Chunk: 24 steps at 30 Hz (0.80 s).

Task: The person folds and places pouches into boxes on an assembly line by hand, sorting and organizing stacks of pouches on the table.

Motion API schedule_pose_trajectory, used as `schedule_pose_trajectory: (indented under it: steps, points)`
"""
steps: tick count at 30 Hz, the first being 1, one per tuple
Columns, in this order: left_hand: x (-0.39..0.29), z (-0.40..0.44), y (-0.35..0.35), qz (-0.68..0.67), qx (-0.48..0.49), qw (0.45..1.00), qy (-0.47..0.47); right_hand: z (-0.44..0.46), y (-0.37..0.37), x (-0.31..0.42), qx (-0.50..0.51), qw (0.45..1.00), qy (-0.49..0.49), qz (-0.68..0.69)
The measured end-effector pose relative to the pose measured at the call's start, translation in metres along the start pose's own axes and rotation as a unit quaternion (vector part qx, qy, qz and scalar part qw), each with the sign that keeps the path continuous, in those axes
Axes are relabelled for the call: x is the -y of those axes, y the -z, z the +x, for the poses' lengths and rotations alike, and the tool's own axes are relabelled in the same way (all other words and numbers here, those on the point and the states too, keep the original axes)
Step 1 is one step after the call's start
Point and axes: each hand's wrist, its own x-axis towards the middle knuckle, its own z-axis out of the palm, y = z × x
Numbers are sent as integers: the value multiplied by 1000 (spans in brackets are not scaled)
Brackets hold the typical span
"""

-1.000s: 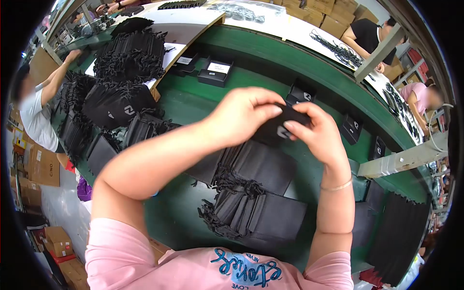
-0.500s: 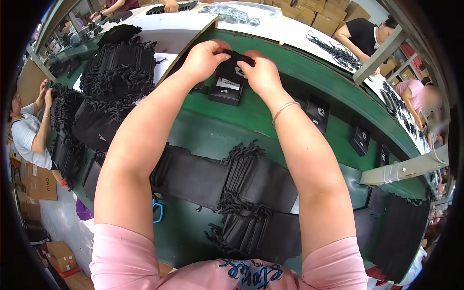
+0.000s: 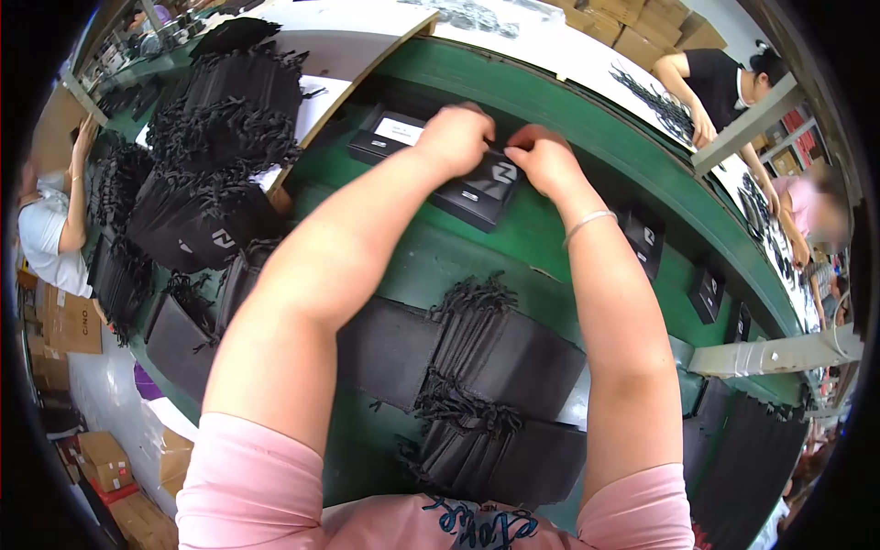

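Observation:
In front of me a black box [image 3: 466, 207] sits on the green belt, with a black pouch [image 3: 502, 174] bearing a pale logo lying in its opening. My left hand [image 3: 458, 139] is closed in a pinch at the pouch's far left edge. At the far right edge, my right hand [image 3: 547, 161] pinches the pouch between thumb and fingers. Both fingertips partly cover that far edge. Just left of my left hand stands another black box [image 3: 368, 147] with a white label inside, partly hidden by my forearm.
Stacks of corded black pouches [image 3: 229, 101] rise at the left, and more pouches [image 3: 527, 362] lie nearer me. Further boxes [image 3: 707, 293] sit along the belt at right. A metal post [image 3: 775, 356] juts in. Co-workers, including a person in black [image 3: 724, 87], work around.
The pouch has come down from above the box into its opening, and both hands moved right and lower with it. The labelled box at left has come into view.

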Motion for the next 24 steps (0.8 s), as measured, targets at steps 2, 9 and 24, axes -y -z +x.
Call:
schedule_pose_trajectory:
  steps: [2,9,24]
  points:
    - [-10,-5,-8,43,26,999,-14,-1,-9,-5,-3,996,-58,-62]
    - [-29,-3,10,-16,21,1000,6,-3,-5,-15,-8,985,-133,-109]
    - [23,-23,59,194,62,964,170,-44,-11,79,-5,955,120,-272]
